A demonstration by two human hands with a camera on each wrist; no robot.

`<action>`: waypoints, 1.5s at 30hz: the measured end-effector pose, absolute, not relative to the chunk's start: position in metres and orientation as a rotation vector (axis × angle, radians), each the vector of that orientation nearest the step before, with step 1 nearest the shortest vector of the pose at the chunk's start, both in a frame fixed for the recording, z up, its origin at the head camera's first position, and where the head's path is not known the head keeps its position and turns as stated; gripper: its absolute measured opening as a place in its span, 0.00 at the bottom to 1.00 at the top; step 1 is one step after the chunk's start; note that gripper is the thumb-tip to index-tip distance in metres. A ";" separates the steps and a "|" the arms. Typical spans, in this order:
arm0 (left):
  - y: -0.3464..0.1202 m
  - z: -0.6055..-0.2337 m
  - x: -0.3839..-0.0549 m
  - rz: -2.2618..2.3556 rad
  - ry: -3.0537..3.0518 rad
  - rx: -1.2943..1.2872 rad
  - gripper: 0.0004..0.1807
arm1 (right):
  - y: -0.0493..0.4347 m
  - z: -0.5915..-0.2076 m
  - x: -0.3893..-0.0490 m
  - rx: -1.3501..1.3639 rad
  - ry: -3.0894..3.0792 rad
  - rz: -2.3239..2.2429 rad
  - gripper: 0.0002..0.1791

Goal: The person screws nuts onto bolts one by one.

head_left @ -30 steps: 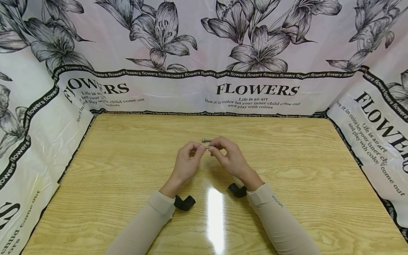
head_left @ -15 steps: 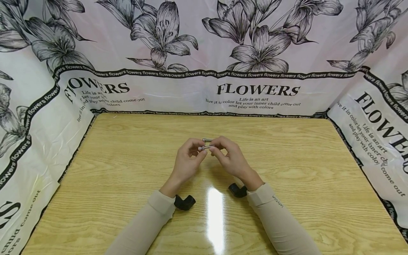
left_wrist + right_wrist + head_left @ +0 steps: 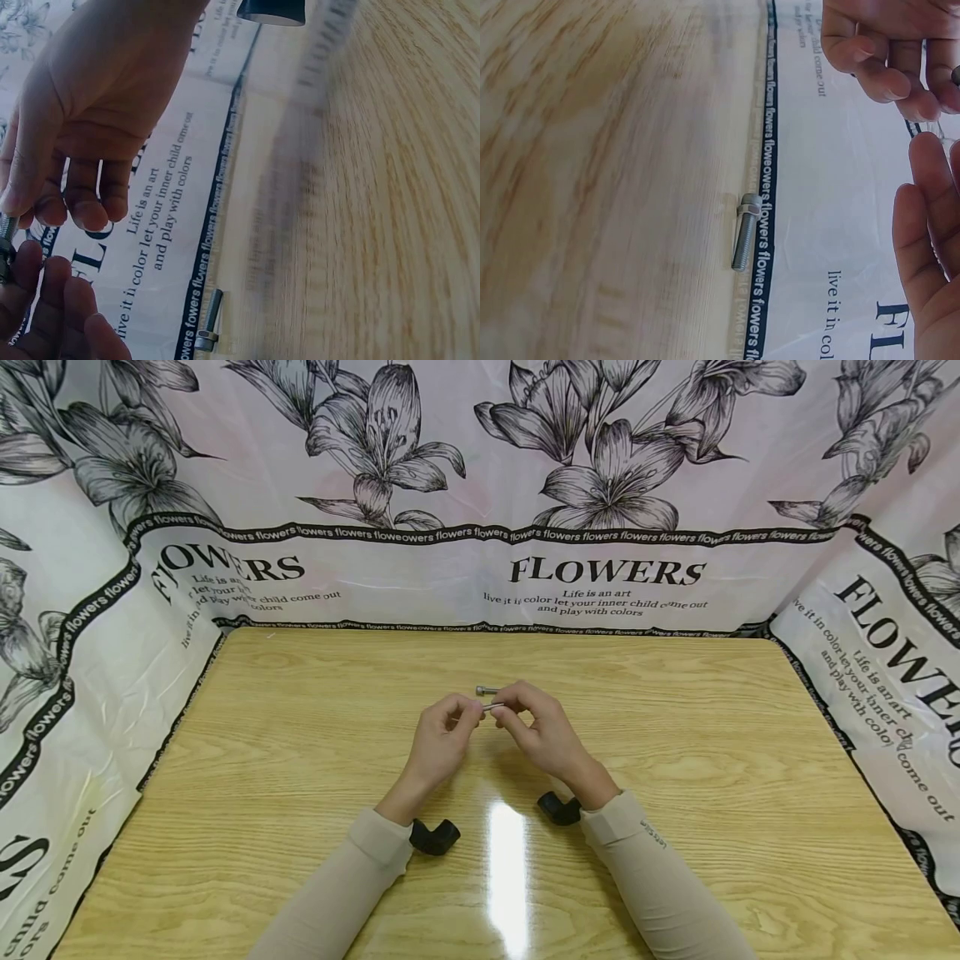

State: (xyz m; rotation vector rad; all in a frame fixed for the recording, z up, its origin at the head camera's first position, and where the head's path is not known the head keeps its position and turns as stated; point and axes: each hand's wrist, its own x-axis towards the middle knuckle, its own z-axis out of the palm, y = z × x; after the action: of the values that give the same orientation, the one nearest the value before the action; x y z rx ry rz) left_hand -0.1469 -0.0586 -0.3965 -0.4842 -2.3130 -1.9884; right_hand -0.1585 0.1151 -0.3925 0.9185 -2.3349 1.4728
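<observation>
My left hand (image 3: 441, 737) pinches the head end of a small silver bolt (image 3: 491, 706), thumb against forefinger. From the other side my right hand (image 3: 542, 731) pinches the shank's tip. The left wrist view shows a dark nut (image 3: 6, 251) on this bolt; the left fingertips mostly hide the head. A second bolt (image 3: 744, 236) with a nut close to its head lies on the table just beyond the hands. In the head view, the right fingers cover part of it.
Black curved pieces (image 3: 435, 837) sit beside both wrists. The wood-grain table (image 3: 675, 718) is bordered at the back and sides by a white flower-printed sheet (image 3: 420, 585). A bright light reflection (image 3: 507, 877) lies on the tabletop between the forearms.
Half a second ago my left fingers were parted, baring the bolt's head and nut; now they have closed over that end again. My right hand stays put.
</observation>
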 end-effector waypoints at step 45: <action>-0.058 -0.411 -0.154 -1.985 -2.263 -0.578 0.05 | 0.117 -0.391 -0.158 0.909 -2.339 1.437 0.03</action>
State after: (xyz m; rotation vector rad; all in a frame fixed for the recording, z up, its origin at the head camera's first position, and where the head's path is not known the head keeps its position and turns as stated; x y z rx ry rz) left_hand -0.1539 -0.0582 -0.4110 -0.5775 -2.2626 -1.9851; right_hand -0.1582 0.1166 -0.3909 0.9092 -2.3392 1.4372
